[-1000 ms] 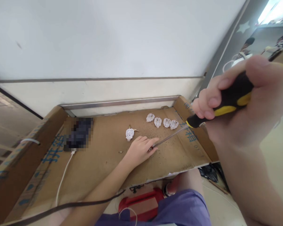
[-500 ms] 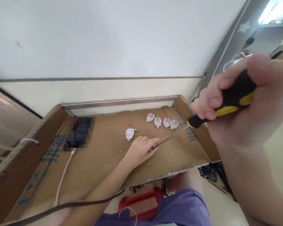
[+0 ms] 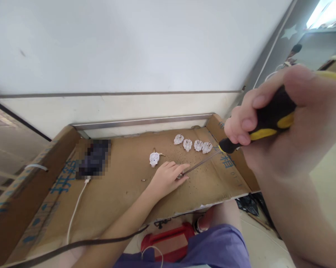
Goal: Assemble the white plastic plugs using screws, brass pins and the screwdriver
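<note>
My right hand [image 3: 293, 115] is wrapped around the black-and-yellow handle of a screwdriver [image 3: 272, 115]. The long shaft slants down to the left, and its tip meets a small piece [image 3: 180, 175] between the fingers of my left hand [image 3: 168, 178]. That hand rests on the cardboard with thumb and fingers closed on the piece, which is mostly covered. Just beyond it lies a white plug part [image 3: 154, 159] with metal pins beside it. Farther back sit several white plug parts [image 3: 187, 144] with upright metal pins.
The cardboard tray [image 3: 114, 201] has raised sides and dark specks scattered near my left hand. A tiny metal piece [image 3: 143, 180] lies left of it. A blurred dark object [image 3: 93, 159] with a white cable [image 3: 75, 212] is at left. A dark cord [image 3: 109, 241] crosses the front.
My right hand has shifted slightly left with the screwdriver, and its grip has turned a little. My left hand and the plug parts stay where they were.
</note>
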Demonstrator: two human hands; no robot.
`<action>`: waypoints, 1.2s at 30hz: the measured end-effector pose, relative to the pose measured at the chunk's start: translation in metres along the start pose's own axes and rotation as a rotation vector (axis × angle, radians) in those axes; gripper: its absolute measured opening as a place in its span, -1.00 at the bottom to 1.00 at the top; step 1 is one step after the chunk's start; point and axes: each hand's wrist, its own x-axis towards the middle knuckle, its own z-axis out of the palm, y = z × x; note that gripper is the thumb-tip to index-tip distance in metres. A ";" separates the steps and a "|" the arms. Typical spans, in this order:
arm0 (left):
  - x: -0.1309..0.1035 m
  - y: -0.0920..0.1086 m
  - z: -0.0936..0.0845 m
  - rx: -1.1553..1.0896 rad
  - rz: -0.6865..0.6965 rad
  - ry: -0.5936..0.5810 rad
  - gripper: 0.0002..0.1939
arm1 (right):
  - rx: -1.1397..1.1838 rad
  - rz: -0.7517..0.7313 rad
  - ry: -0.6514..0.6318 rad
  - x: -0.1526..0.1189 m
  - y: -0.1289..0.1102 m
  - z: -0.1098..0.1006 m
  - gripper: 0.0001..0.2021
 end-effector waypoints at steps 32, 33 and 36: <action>-0.003 -0.005 -0.005 -0.079 -0.135 -0.105 -0.86 | -0.083 0.007 0.053 0.005 0.002 -0.004 -0.75; -0.004 -0.005 -0.005 -0.080 -0.139 -0.106 -0.86 | -0.074 0.017 0.058 0.004 0.001 -0.003 -0.75; -0.004 -0.005 -0.006 -0.082 -0.150 -0.115 -0.87 | -0.032 0.025 0.068 0.003 0.002 -0.002 -0.75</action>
